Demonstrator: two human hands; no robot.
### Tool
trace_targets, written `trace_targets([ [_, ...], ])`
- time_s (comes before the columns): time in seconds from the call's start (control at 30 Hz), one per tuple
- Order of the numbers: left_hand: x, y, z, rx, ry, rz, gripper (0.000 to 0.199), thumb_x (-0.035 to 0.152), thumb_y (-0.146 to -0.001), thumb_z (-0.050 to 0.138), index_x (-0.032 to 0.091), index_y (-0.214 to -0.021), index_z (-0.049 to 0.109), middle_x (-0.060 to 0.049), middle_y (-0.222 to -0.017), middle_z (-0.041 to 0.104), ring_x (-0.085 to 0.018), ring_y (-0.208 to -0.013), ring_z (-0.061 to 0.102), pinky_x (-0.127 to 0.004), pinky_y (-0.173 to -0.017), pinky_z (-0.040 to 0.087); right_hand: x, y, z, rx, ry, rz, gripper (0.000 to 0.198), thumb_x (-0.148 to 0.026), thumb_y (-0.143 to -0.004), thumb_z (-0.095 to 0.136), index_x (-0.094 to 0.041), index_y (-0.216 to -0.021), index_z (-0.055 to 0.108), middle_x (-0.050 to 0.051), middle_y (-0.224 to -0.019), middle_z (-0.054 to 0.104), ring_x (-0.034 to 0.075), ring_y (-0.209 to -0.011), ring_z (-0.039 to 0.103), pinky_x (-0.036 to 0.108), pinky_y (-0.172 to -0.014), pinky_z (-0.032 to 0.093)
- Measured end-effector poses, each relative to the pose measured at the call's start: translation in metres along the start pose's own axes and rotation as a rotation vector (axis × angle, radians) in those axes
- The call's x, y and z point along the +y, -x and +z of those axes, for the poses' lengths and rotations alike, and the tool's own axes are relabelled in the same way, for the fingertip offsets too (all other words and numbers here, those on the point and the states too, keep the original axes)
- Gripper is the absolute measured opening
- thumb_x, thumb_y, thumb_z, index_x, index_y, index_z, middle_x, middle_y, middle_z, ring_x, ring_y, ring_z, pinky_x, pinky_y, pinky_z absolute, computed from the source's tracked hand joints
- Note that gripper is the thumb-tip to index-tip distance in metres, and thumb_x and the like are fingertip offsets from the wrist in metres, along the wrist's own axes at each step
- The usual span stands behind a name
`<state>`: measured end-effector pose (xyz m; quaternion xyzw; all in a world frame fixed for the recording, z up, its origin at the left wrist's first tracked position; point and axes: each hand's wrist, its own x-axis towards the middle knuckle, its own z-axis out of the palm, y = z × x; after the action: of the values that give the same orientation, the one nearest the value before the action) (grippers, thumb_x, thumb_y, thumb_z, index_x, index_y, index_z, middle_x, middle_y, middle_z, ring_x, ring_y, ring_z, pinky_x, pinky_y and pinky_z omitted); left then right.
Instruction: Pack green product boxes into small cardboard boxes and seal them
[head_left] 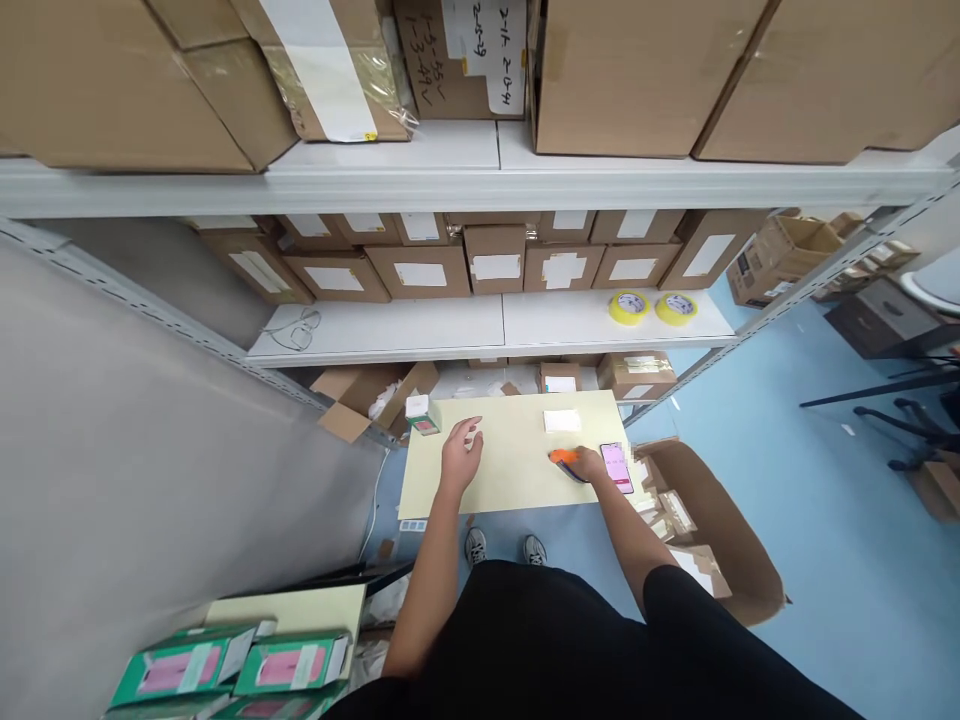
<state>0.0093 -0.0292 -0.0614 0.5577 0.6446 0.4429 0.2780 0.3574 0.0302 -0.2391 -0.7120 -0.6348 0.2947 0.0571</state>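
My left hand (462,455) is over the pale yellow table (510,480), its fingers loosely bent and apart, with nothing in them. Just beyond it, at the table's far left corner, stands a small white-and-green box (423,414). On the right side of the table, my right hand (587,464) is closed on an orange tool with a dark lower edge (562,456); my fingers cover part of it, so its exact kind is unclear. Right beside that hand lies a phone with a lit pink screen (616,467). A white paper stack or pad (562,420) lies farther back.
Metal shelving (480,190) with cardboard boxes rises behind the table. Two yellow tape rolls (628,307) sit on its middle shelf. A large open carton (720,510) with packed boxes stands at right. Green-and-pink boxes (292,662) lie at lower left. An open carton (360,392) sits far left.
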Motion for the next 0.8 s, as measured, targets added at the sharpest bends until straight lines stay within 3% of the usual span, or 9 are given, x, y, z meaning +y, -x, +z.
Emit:
trace_targets([
  [0.1,0.014,0.003,0.008,0.025,-0.014,0.013,0.034,0.024,-0.097,0.054,0.025,-0.127,0.069,-0.009,-0.131,0.068,-0.022,-0.112,0.068,-0.036,-0.090,0.060,-0.018,-0.007,-0.027,0.012,-0.092,-0.036,0.049,-0.038,-0.083,0.069,-0.017,-0.127,0.071,0.016,-0.113,0.079,0.029,-0.104,0.075,0.037,-0.089,0.057],
  [0.2,0.025,0.011,0.015,0.061,-0.035,0.037,0.035,0.024,-0.096,0.054,0.025,-0.128,0.069,-0.010,-0.132,0.068,-0.022,-0.114,0.067,-0.037,-0.091,0.060,-0.041,-0.011,-0.053,0.147,-0.263,-0.188,0.050,-0.036,-0.088,0.060,-0.019,-0.134,0.067,0.014,-0.125,0.076,0.029,-0.114,0.071,0.040,-0.096,0.055],
  [0.37,0.019,0.042,0.009,0.151,-0.113,0.025,0.035,0.025,-0.096,0.056,0.025,-0.129,0.069,-0.010,-0.135,0.068,-0.023,-0.124,0.065,-0.039,-0.099,0.058,-0.095,-0.008,-0.067,0.268,-0.455,-0.442,0.053,-0.046,-0.091,0.057,-0.020,-0.136,0.066,0.014,-0.136,0.071,0.031,-0.121,0.067,0.047,-0.103,0.053],
  [0.47,0.005,0.072,-0.012,0.234,-0.174,-0.030,0.036,0.026,-0.096,0.057,0.024,-0.130,0.068,-0.010,-0.137,0.068,-0.024,-0.128,0.063,-0.043,-0.106,0.055,-0.139,-0.003,-0.058,0.196,-0.500,-0.575,0.054,-0.050,-0.091,0.059,-0.023,-0.137,0.066,0.013,-0.139,0.068,0.031,-0.120,0.066,0.049,-0.102,0.054],
  [0.6,-0.009,0.123,-0.057,0.391,-0.250,-0.140,0.037,0.027,-0.096,0.057,0.023,-0.130,0.069,-0.011,-0.138,0.068,-0.025,-0.130,0.063,-0.045,-0.111,0.051,-0.204,0.016,-0.027,0.051,-0.530,-0.738,0.054,-0.050,-0.090,0.060,-0.024,-0.138,0.066,0.012,-0.139,0.068,0.030,-0.121,0.065,0.050,-0.102,0.054],
  [0.8,-0.013,0.213,-0.117,0.622,-0.274,-0.276,0.039,0.028,-0.096,0.057,0.022,-0.133,0.068,-0.011,-0.141,0.067,-0.025,-0.133,0.061,-0.044,-0.110,0.052,-0.283,0.076,0.028,-0.197,-0.537,-0.952,0.056,-0.049,-0.091,0.060,-0.023,-0.140,0.064,0.014,-0.144,0.065,0.031,-0.128,0.062,0.051,-0.106,0.053],
])
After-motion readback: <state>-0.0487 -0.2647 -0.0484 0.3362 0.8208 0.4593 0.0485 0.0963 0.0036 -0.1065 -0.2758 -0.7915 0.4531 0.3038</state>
